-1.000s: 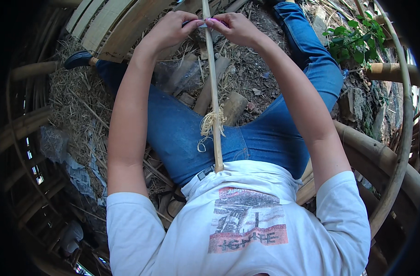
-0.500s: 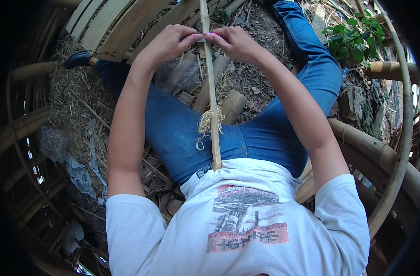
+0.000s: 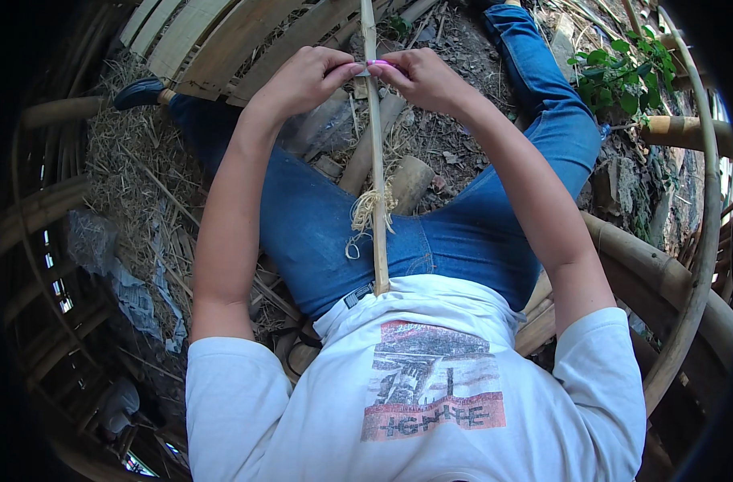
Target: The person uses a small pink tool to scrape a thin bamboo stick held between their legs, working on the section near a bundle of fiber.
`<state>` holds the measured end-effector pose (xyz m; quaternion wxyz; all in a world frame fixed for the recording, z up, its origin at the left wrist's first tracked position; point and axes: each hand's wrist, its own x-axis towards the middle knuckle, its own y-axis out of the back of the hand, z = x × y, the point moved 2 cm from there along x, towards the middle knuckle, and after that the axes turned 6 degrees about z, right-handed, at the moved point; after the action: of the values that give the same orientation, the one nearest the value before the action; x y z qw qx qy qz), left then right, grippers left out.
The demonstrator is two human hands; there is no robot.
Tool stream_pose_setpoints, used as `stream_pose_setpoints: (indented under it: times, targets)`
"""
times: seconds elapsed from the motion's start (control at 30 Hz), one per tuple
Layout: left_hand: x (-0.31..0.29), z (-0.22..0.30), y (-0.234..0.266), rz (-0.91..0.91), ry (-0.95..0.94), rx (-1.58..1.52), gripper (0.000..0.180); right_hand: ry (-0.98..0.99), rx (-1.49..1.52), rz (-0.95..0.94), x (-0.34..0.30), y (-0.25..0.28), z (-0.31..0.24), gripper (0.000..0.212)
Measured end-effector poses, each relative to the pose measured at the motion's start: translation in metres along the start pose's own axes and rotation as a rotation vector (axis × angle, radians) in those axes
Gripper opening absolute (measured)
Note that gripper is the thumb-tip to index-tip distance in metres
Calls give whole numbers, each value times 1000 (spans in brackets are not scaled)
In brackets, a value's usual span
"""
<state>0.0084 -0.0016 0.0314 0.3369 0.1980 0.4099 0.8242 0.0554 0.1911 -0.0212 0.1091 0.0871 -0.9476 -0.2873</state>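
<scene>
A long pale stick (image 3: 377, 161), seemingly bamboo or wood, runs from my waist out between my legs, its near end against my shirt. Near its far part, both hands meet over a small pink-handled knife (image 3: 380, 63) laid across it. My right hand (image 3: 432, 80) is closed around the pink handle. On the other side of the stick, my left hand (image 3: 302, 80) pinches the blade's end between thumb and fingers. Curly pale shavings (image 3: 368, 210) cling to the stick closer to my lap. My fingers partly hide the knife.
Wooden slats (image 3: 214, 48) lie at the far left, with dry straw (image 3: 125, 153) below them. A cut bamboo piece (image 3: 410, 183) rests between my legs. Bamboo rails (image 3: 647, 249) curve along the right, near a leafy green plant (image 3: 623, 76). Crumpled plastic (image 3: 137, 297) lies at left.
Both hands have drawn slightly toward me along the stick with the knife. The whole view has shifted a little; the grip looks the same.
</scene>
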Motion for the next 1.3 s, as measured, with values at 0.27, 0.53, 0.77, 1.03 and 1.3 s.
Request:
stream_pose_setpoints:
  times: [0.27, 0.53, 0.77, 1.03, 1.3]
  targets:
    - [3, 0, 2, -90, 129, -96, 29, -16, -5, -24, 1, 2, 0, 36]
    - [-25, 6, -9, -147, 188, -145, 26, -7, 98, 58, -36, -14, -18, 33]
    - [-42, 23, -14, -113, 137, -102, 24, 1, 81, 18, -53, -15, -26, 31]
    - [-65, 24, -26, -127, 140, -165, 23, -87, 96, -52, -76, -24, -35, 29]
    - [-91, 41, -33, -146, 131, -234, 25, -140, 106, -106, -105, -31, -49, 29]
